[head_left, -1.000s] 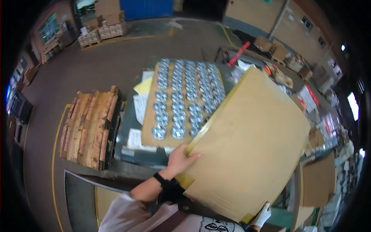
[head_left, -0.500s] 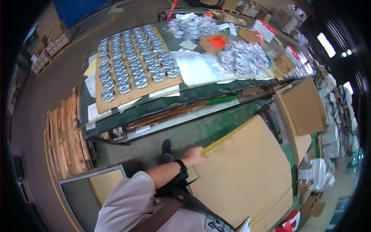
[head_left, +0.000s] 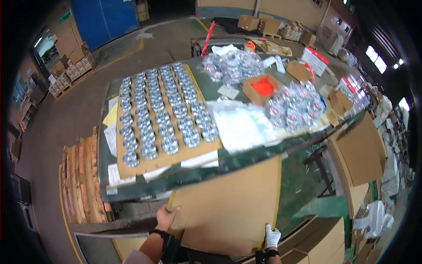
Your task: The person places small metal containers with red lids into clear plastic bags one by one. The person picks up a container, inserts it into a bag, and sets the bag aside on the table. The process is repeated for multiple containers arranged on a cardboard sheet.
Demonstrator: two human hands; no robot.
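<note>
A large brown cardboard sheet point(head_left: 231, 204) with yellowish edges hangs in front of me, its far edge by the front of the green worktable point(head_left: 176, 184). My bare left hand point(head_left: 167, 217) is closed on its left edge, thumb over the top face. On the right edge, my right hand point(head_left: 272, 236), in a white glove, grips the sheet near its lower corner. Shiny round metal parts point(head_left: 169, 144) stand in rows on another cardboard sheet point(head_left: 138, 169) on the table. Beside them lie clear plastic bags point(head_left: 239, 125) and a pile of plastic-wrapped parts point(head_left: 294, 108).
Past the plastic bags is a small carton point(head_left: 260, 89) with red contents. A wooden pallet point(head_left: 83, 176) leans left of the table. Below right is a cardboard box point(head_left: 318, 242); beyond it stand upright cardboard sheets point(head_left: 358, 152). More wrapped parts point(head_left: 233, 66) lie at the table's back.
The cardboard sheet has come off the spot at lower right and moved left toward the table, uncovering a box. Both hands now grip its edges. My view has tilted up.
</note>
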